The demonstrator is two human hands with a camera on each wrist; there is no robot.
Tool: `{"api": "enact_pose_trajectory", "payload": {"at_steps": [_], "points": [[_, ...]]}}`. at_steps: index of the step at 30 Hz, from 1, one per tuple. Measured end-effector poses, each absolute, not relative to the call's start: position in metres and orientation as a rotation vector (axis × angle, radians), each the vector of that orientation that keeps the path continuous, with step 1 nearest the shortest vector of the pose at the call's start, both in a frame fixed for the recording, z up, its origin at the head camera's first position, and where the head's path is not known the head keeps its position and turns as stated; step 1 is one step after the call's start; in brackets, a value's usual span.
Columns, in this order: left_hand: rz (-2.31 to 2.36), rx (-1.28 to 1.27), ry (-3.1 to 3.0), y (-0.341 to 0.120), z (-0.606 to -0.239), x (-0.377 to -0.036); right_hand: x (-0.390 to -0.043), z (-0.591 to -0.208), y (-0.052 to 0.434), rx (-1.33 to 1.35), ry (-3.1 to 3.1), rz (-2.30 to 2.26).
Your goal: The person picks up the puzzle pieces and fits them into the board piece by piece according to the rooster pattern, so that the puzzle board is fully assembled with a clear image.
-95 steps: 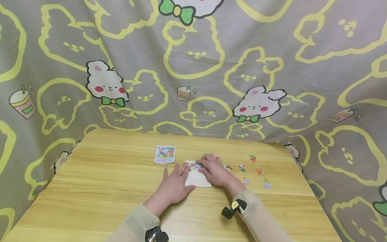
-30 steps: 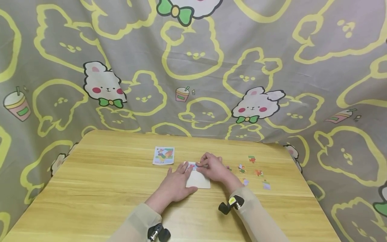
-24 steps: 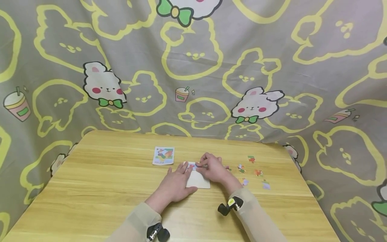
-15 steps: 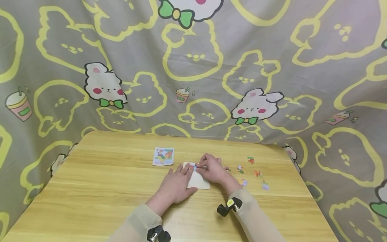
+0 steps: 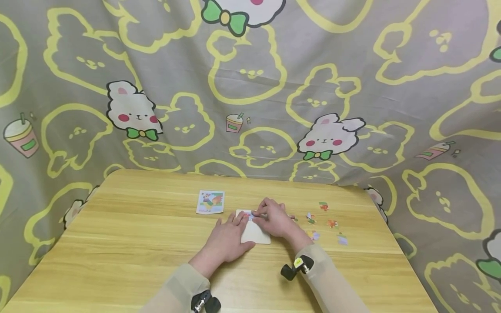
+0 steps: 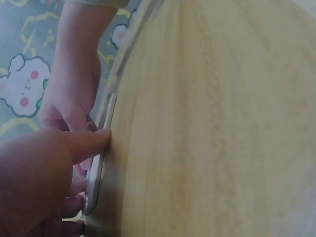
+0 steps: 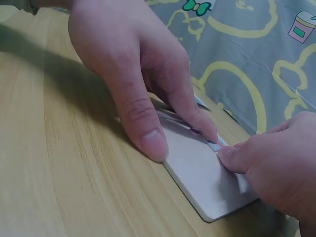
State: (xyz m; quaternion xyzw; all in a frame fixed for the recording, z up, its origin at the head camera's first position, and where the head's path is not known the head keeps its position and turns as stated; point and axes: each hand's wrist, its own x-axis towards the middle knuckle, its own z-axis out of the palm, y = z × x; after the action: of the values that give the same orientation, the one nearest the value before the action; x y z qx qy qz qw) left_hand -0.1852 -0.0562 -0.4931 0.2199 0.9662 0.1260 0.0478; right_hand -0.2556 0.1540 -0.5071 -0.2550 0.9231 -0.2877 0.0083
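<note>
A small white puzzle board (image 5: 256,234) lies flat on the wooden table, with colourful jigsaw pieces along its far edge. My left hand (image 5: 225,241) rests across the board's left side, fingers fairly straight. Its thumb (image 7: 154,144) touches the near edge, while a fingertip rests by the pieces. With thumb and forefinger, my right hand (image 5: 275,219) pinches a jigsaw piece (image 7: 216,146) at the far part of the board. Fingers hide most of that piece. The left wrist view shows the board's thin edge (image 6: 98,168) between both hands.
Several loose jigsaw pieces lie to the right, among them a red and green one (image 5: 324,206) and a lilac one (image 5: 342,238). A square picture card (image 5: 210,202) of a rooster is at the back left. A patterned curtain (image 5: 258,143) hangs behind the table.
Both hands stay at the board with only small finger shifts. Compared with the oldest frame, my left fingers lie a little further over the pieces. The view has drifted slightly.
</note>
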Motion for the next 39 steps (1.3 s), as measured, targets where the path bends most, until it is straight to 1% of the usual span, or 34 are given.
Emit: {"api": "enact_pose_trajectory", "payload": {"at_steps": [9, 14, 30, 39], "points": [[0.385, 0.669, 2.934, -0.056, -0.492, -0.186, -0.254, -0.505, 0.163, -0.826, 2.835, -0.937], [0.396, 0.660, 2.927, -0.057, -0.490, -0.185, -0.254, -0.507, 0.177, -0.862, 2.821, -0.990], [0.422, 0.653, 2.909, -0.057, -0.491, -0.188, -0.239, -0.494, 0.223, -0.789, 2.780, -1.112], [0.435, 0.650, 2.901, -0.055, -0.491, -0.186, -0.235, -0.491, 0.256, -0.823, 2.830, -1.141]]}}
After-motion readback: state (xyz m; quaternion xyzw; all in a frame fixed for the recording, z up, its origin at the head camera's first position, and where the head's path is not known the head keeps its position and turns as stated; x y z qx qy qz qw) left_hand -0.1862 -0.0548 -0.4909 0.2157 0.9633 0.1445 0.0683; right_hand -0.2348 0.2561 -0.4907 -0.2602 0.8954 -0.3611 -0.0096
